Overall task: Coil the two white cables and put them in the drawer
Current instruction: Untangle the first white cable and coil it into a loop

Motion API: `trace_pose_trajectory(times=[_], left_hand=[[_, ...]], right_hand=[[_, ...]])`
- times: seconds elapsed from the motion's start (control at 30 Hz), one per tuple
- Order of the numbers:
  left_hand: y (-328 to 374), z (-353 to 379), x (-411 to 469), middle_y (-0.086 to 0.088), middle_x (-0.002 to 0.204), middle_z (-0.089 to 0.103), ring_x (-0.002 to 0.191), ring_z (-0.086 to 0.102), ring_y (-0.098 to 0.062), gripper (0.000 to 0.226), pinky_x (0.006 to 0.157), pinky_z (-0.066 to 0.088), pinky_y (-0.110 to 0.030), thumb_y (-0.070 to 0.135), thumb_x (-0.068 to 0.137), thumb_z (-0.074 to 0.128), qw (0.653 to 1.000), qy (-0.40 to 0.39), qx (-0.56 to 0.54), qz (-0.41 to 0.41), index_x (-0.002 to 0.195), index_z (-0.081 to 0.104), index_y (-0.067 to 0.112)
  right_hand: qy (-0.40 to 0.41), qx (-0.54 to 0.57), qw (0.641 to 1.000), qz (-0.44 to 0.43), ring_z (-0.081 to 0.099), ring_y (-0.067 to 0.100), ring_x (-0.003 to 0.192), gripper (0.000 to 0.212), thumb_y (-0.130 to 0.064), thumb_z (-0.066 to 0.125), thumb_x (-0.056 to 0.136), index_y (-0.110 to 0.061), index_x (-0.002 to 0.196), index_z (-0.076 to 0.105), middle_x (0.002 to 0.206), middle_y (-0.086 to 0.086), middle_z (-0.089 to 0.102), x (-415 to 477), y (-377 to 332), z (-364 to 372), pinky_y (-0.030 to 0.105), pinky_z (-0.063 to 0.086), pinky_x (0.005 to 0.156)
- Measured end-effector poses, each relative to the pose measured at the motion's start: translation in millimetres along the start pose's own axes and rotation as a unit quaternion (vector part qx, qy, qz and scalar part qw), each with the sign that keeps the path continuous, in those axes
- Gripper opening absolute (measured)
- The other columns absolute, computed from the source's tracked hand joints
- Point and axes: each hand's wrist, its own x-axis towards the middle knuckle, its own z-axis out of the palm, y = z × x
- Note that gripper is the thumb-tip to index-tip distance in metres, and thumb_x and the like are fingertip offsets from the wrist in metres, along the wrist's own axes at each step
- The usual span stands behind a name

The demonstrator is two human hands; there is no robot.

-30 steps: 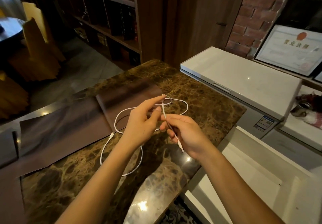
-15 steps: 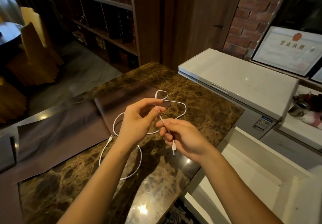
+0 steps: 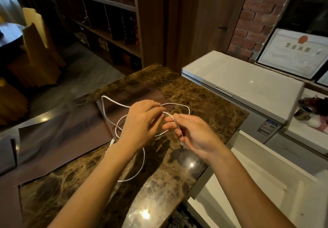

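Near edge of marble counter (image 3: 85, 190): bare, reflecting ceiling light. Above counter centre: left hand (image 3: 142, 121) pinched shut on white cable (image 3: 142, 163), thumb and forefinger together. Right hand (image 3: 195, 135) just beside it, fingers (image 3: 170, 125) curled around same cable, end running down through palm. Remaining cable lying in loose loops on counter and across dark mat (image 3: 62, 139) toward left edge; one plug (image 3: 112, 141) resting at mat border. Beyond right edge: white cabinet (image 3: 248, 89). Far behind: bookshelf (image 3: 110, 23).
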Motion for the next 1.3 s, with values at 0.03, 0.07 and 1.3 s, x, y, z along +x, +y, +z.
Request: trace_pose_trajectory(times=[0.03,0.07,1.3], left_hand=[[-3,4,1,-0.004,0.115,0.072,0.108,0.065,-0.024,0.029,0.094,0.050,-0.050,0.023,0.094,0.062,1.000,-0.004,-0.012,0.004,0.119,0.073,0.015],[-3,8,0,-0.004,0.113,0.073,0.104,0.065,-0.024,0.032,0.093,0.050,-0.050,0.020,0.092,0.061,1.000,-0.007,-0.024,0.007,0.122,0.071,0.014],[48,13,-20,0.017,0.088,0.070,0.084,0.063,0.010,0.021,0.076,0.047,-0.013,0.017,0.096,0.054,0.968,-0.053,-0.200,-0.142,0.096,0.067,0.034]], right_hand=[[-0.017,0.032,0.999,0.019,0.044,0.007,0.058,0.030,-0.022,0.047,0.105,-0.006,0.106,0.073,0.080,0.005,0.075,-1,-1,3,0.021,0.028,0.052],[-0.039,0.055,0.997,0.031,0.045,0.007,0.057,0.032,-0.021,0.045,0.106,-0.003,0.109,0.072,0.077,0.006,0.072,-3,-2,6,0.020,0.029,0.051],[-0.084,0.112,0.990,-0.029,0.031,0.006,0.042,0.026,-0.022,0.042,0.105,-0.005,0.091,0.055,0.053,-0.003,0.039,-15,9,19,0.023,0.022,0.042]])
